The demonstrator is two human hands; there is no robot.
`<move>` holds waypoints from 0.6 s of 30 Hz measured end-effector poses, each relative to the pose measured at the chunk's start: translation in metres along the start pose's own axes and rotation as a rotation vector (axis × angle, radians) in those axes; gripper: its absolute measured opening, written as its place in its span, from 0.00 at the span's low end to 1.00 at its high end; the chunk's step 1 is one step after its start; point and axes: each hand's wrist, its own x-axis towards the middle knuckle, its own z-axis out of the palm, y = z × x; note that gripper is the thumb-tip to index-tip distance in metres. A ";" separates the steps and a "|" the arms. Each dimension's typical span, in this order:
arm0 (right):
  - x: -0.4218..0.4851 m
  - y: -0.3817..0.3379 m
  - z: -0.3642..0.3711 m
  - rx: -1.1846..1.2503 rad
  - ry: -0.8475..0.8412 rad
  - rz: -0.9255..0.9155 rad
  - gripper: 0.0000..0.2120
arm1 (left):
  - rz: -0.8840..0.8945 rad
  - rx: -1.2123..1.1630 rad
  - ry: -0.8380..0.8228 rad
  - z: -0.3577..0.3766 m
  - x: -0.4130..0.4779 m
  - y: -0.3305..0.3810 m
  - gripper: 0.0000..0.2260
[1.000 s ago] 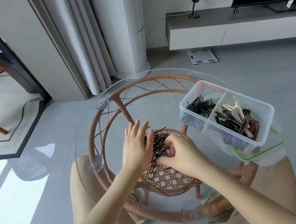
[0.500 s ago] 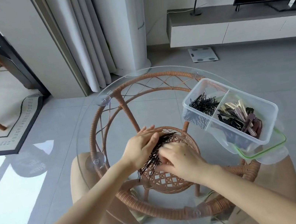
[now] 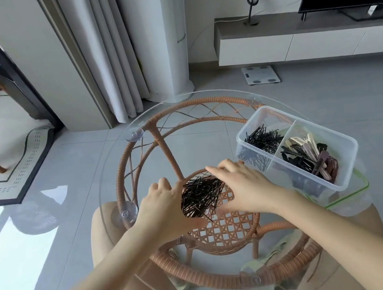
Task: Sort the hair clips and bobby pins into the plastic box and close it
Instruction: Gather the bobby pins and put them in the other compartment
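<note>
Hands bracket the heap from both sides: the left hand [image 3: 162, 207] curls round the 9 o'clock side of the loose bobby pins [image 3: 201, 198], thumb along the near edge, while the right hand [image 3: 244, 186] lies flatter against the 3 o'clock side, fingers stretched past the far edge. The heap lies on the glass tabletop [image 3: 114, 169], at its middle. The pins look thin and slick, so a loose squeeze would likely shed strays that skate toward the rim and the floor. At 2 o'clock the plastic box [image 3: 348, 162] stands on its green-rimmed lid [image 3: 360, 189] near the tabletop's edge, with stored pins [image 3: 262, 138] in its 10 o'clock compartment and hair clips [image 3: 309, 153] in the other. A hurried drop could mix the two or nudge the box off.
</note>
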 end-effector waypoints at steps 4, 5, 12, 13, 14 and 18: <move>0.014 -0.006 -0.005 0.050 -0.015 -0.089 0.33 | -0.074 -0.003 -0.016 0.003 -0.004 0.002 0.38; 0.015 -0.006 -0.005 0.064 -0.006 -0.103 0.29 | -0.081 -0.024 -0.027 0.003 -0.004 0.003 0.35; 0.016 -0.007 -0.008 0.068 0.028 -0.148 0.14 | -0.065 -0.136 0.001 0.000 0.001 0.006 0.19; 0.016 -0.007 -0.008 0.065 0.038 -0.156 0.13 | -0.060 -0.129 -0.001 -0.001 0.001 0.006 0.18; 0.016 -0.007 -0.007 0.061 0.046 -0.159 0.11 | -0.054 -0.118 -0.003 -0.002 0.002 0.006 0.16; 0.014 -0.008 -0.011 0.008 0.065 -0.152 0.12 | -0.030 -0.070 -0.013 -0.001 0.004 0.004 0.12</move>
